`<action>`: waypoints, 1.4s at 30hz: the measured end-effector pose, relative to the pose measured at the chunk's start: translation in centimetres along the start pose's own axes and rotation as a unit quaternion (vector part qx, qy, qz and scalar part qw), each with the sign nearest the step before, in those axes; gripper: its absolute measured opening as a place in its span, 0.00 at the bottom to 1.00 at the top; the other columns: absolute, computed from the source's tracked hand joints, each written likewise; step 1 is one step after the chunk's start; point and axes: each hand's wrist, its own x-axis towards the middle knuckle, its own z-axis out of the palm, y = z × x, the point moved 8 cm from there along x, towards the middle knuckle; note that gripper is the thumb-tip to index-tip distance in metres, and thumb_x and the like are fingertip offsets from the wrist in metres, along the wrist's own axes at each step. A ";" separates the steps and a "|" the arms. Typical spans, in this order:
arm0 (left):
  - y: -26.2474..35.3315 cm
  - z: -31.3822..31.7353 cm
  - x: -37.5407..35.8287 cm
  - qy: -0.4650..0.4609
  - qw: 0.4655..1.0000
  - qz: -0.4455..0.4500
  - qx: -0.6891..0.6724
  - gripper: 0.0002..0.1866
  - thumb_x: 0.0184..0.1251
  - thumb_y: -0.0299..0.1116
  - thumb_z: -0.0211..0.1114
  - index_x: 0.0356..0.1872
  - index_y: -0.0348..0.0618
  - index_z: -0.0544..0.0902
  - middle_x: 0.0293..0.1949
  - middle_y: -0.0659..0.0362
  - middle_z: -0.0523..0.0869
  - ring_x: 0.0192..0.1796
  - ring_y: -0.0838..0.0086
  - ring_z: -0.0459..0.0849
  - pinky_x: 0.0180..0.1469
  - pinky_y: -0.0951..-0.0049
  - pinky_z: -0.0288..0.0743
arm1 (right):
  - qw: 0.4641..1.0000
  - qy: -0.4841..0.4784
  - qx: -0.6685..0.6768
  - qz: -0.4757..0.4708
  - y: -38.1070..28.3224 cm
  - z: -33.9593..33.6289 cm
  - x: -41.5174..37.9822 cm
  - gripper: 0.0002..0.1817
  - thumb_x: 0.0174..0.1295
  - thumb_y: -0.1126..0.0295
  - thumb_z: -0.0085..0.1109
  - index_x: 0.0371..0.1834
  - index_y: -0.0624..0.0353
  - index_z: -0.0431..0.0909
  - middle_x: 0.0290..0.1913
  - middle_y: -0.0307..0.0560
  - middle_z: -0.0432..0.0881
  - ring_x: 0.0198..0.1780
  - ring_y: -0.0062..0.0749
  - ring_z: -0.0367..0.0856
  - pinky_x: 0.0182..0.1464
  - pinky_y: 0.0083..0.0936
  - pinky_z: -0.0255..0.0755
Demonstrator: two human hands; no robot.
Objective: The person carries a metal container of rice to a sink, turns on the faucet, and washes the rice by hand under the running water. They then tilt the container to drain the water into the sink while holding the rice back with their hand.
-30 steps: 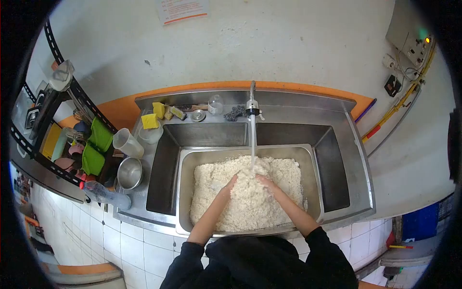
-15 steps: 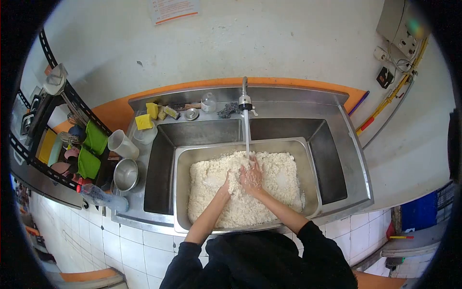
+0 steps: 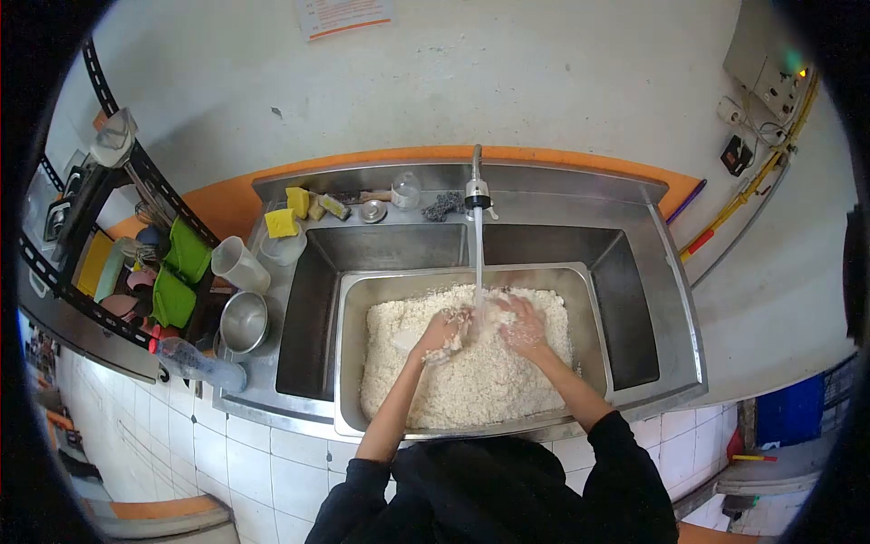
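Observation:
A large steel pan [image 3: 347,363] full of wet, white, crumbly grains [image 3: 471,394] that look like rice lies across the sink. Water runs from the tap [image 3: 478,192] into the grains between my hands. My left hand [image 3: 442,334] is curled and turned inward, with a clump of grains in its fingers and more stuck to the skin. To the right of the stream, my right hand [image 3: 523,325] lies palm down on the grains, fingers spread and partly blurred. Small pools of cloudy water show among the grains.
Yellow sponges [image 3: 282,223], a steel scrubber [image 3: 443,207] and a glass jar [image 3: 406,191] line the back ledge. On the left stand a plastic jug [image 3: 239,265], a steel pot [image 3: 245,322] and a lying bottle [image 3: 198,364], beside a utensil rack [image 3: 127,172].
My hands have moved apart: the right one went rightward and flattened onto the grains, while the left rose slightly and curled inward with grains. The whole view shifted a little.

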 end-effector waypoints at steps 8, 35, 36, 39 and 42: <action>-7.2 -6.1 0.6 0.031 0.876 -0.008 0.481 0.16 0.55 0.40 0.48 0.42 0.45 0.74 0.41 0.54 0.77 0.41 0.59 0.75 0.43 0.64 0.68 | 0.899 -0.329 0.071 0.282 11.7 11.4 -5.4 0.30 0.51 0.45 0.41 0.52 0.54 0.66 0.56 0.47 0.62 0.60 0.38 0.54 0.60 0.30 0.46; -7.4 1.3 -2.3 0.065 0.859 -0.304 -0.408 0.33 0.56 0.60 0.33 0.56 0.46 0.61 0.53 0.53 0.66 0.53 0.60 0.67 0.54 0.63 0.62 | 0.947 -0.071 0.258 0.178 -8.6 5.0 0.7 0.36 0.52 0.48 0.38 0.62 0.51 0.41 0.65 0.46 0.35 0.64 0.45 0.34 0.58 0.52 0.32; -6.6 1.4 -2.4 0.058 0.872 -0.297 -0.385 0.32 0.57 0.58 0.34 0.56 0.46 0.60 0.54 0.53 0.66 0.54 0.61 0.65 0.55 0.63 0.59 | 0.947 -0.072 0.257 0.179 -7.7 5.5 0.7 0.36 0.52 0.48 0.38 0.62 0.51 0.41 0.65 0.46 0.35 0.64 0.45 0.34 0.58 0.52 0.32; -6.5 1.8 -2.0 0.028 0.885 -0.297 -0.358 0.30 0.58 0.54 0.37 0.57 0.45 0.59 0.53 0.54 0.66 0.54 0.63 0.65 0.57 0.64 0.56 | 0.957 -0.166 0.159 0.176 -4.7 7.0 1.1 0.40 0.50 0.49 0.43 0.63 0.47 0.36 0.65 0.43 0.32 0.64 0.46 0.34 0.57 0.56 0.30; -8.2 1.5 0.4 -0.117 0.971 -0.113 -0.174 0.29 0.53 0.50 0.49 0.55 0.46 0.62 0.50 0.54 0.70 0.49 0.64 0.71 0.48 0.61 0.67 | 0.978 -0.180 -0.049 0.088 -3.5 4.8 1.0 0.36 0.47 0.46 0.46 0.59 0.47 0.51 0.62 0.42 0.49 0.63 0.40 0.45 0.55 0.57 0.44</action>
